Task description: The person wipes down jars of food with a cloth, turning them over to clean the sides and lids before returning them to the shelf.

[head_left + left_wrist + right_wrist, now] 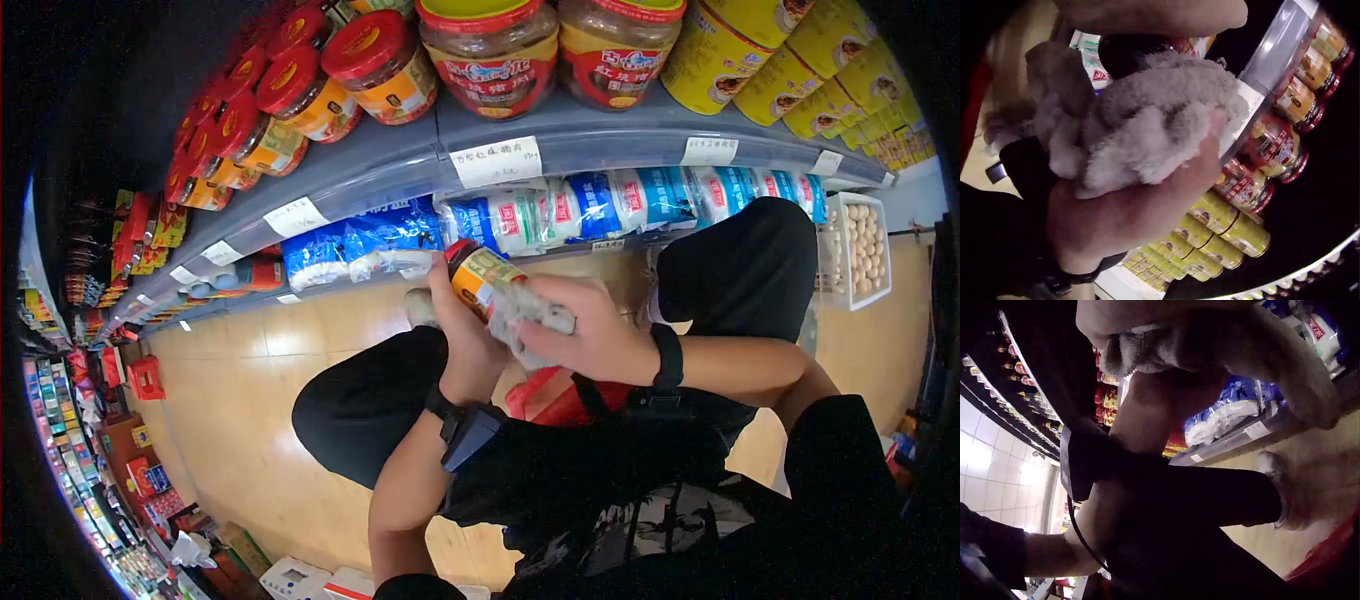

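A jar with a red lid and an orange-yellow label (pixel 478 272) is tilted in front of the shelf, over the person's lap. The left hand (pixel 466 338) grips it from the left, its thumb up along the side near the lid. A fluffy grey-white cloth (pixel 512 310) is held in the right hand (pixel 592 322) and lies against the lower part of the jar. In the left wrist view the bunched cloth (pixel 1147 125) fills the middle and hides most of the jar. Part of the cloth (pixel 1138 350) also shows below the fingers in the right wrist view.
Red-lidded jars (pixel 375 65), larger jars (pixel 490 60) and yellow cans (pixel 715 60) line the shelf above the hands. Blue and white bags (pixel 590 205) fill the lower shelf. A white crate of eggs (pixel 862 250) stands at right. Something red (pixel 560 400) sits between the knees.
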A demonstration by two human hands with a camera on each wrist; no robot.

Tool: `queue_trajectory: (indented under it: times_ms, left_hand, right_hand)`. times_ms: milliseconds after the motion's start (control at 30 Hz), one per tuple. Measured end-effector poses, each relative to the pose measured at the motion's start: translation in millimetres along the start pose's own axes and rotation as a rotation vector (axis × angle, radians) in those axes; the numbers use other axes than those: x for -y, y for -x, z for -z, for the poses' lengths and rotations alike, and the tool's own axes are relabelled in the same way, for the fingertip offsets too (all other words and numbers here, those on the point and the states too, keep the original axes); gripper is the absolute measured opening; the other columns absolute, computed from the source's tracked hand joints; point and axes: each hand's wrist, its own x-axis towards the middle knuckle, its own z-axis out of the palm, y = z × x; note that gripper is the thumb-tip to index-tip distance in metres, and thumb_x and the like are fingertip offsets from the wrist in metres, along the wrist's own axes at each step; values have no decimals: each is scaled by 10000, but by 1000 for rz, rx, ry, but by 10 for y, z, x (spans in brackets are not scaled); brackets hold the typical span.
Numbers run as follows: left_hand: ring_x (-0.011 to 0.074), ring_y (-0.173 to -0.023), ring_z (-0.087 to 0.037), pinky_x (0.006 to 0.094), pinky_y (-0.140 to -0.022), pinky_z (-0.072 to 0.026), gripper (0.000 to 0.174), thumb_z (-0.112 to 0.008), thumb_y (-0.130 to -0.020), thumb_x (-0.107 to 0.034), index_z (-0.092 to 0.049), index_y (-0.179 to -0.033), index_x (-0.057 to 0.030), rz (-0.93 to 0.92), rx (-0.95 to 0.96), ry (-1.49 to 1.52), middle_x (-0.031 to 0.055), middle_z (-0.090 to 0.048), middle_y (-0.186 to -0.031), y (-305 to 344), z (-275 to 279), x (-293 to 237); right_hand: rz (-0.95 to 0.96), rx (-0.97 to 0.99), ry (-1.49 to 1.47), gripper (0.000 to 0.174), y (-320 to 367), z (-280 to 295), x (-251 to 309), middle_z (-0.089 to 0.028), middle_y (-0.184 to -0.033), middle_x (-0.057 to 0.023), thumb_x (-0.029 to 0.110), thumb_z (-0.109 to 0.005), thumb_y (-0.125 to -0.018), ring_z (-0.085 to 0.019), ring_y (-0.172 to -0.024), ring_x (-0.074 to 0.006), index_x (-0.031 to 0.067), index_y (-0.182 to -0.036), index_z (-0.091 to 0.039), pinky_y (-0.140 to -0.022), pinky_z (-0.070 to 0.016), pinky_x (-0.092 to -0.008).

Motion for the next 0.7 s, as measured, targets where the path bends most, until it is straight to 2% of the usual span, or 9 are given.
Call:
queue_trajectory:
  times_ms: [33, 67, 167, 200, 300, 433, 500, 600, 700]
  left_hand:
    - [228, -806, -664, 367, -716, -547, 525, -461, -939, -616, -584, -995, -109, 9, 28, 0, 76, -656, -882, -11, 4, 11]
    - [249, -835, -653, 406, -796, -540, 537, -488, -901, -632, -598, -1009, -117, -1, -57, -10, 75, -662, -895, -86, 50, 18]
    - [237, -827, -667, 386, -757, -554, 504, -469, -938, -603, -572, -1043, -120, -59, -61, 10, 75, -655, -925, -40, -34, -51]
    - [245, -852, -665, 398, -785, -553, 498, -469, -941, -592, -562, -1073, -121, -101, -56, 0, 75, -650, -952, -34, -40, -67]
    - [250, -868, -664, 403, -797, -550, 493, -471, -946, -579, -560, -1085, -114, -106, -79, -1, 76, -647, -956, -47, -64, -91]
    - [267, -860, -665, 402, -822, -544, 486, -494, -935, -547, -582, -1053, -84, -131, -91, 41, 113, -665, -927, -139, 0, -73]
    - [244, -898, -660, 402, -807, -545, 485, -480, -953, -558, -567, -1104, -105, -114, -20, 11, 76, -646, -976, -141, 13, -89]
    - [234, -909, -655, 392, -815, -541, 495, -499, -953, -568, -568, -1103, -102, -118, -10, 17, 68, -643, -979, -101, -75, -100]
    - [230, -907, -656, 393, -834, -537, 485, -495, -973, -549, -567, -1107, -89, -157, 17, 6, 74, -651, -988, -83, -160, -87]
  right_hand:
    - [-81, -19, -12, 272, -14, 37, 32, -653, -857, -163, 212, -678, -884, -649, -751, -209, -10, -1029, -615, -697, -518, -337]
    - [-160, -38, -25, 267, -35, 56, 38, -664, -866, -131, 205, -669, -894, -640, -771, -161, -15, -1035, -615, -708, -519, -324]
    - [-221, -186, -230, 253, -81, 10, -99, -666, -879, -69, 200, -650, -919, -606, -810, -101, -7, -1060, -611, -717, -513, -303]
    - [-268, -180, -315, 256, -90, 26, -150, -670, -914, -49, 200, -631, -937, -597, -831, -91, -3, -1089, -604, -726, -511, -296]
    - [-396, -183, -338, 232, -75, 63, -288, -669, -941, -56, 178, -608, -946, -593, -852, -79, -2, -1094, -601, -736, -510, -283]
    - [-427, -159, -340, 216, 19, 16, -484, -669, -970, -62, 160, -593, -952, -606, -871, -87, -1, -1095, -604, -747, -513, -276]
    - [-445, -76, -276, 220, 66, -11, -508, -673, -984, -64, 145, -576, -957, -612, -888, -103, 1, -1120, -608, -773, -514, -287]
    - [-514, 64, -375, 268, 92, -33, -464, -677, -1000, -69, 159, -589, -948, -608, -899, -108, 4, -1166, -609, -791, -515, -300]
    - [-477, 110, -395, 272, 107, -56, -398, -677, -968, -67, 166, -596, -943, -605, -883, -96, 3, -1160, -618, -775, -514, -295]
